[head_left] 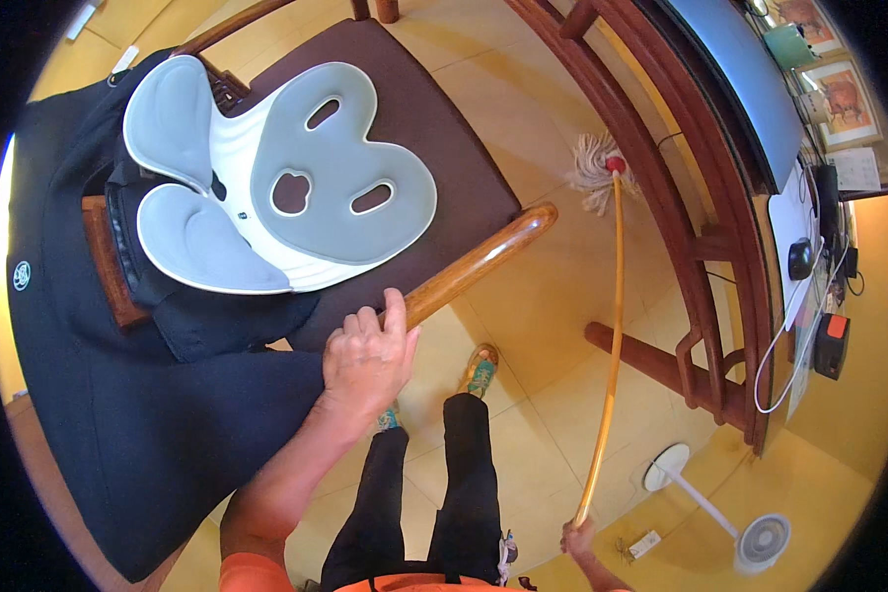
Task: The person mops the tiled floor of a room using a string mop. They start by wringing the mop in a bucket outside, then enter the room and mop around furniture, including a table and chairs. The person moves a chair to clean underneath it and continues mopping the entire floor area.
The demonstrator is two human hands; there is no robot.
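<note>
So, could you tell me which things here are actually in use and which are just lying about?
In use:
- left hand gripping the wooden chair armrest
- right hand holding the mop handle, mop head on the floor

Lying about:
- grey seat cushion
- dark jacket
- white fan
- desk

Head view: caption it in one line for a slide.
Left hand grips a wooden chair's armrest while right hand holds a yellow-handled mop on the tiled floor.
</note>
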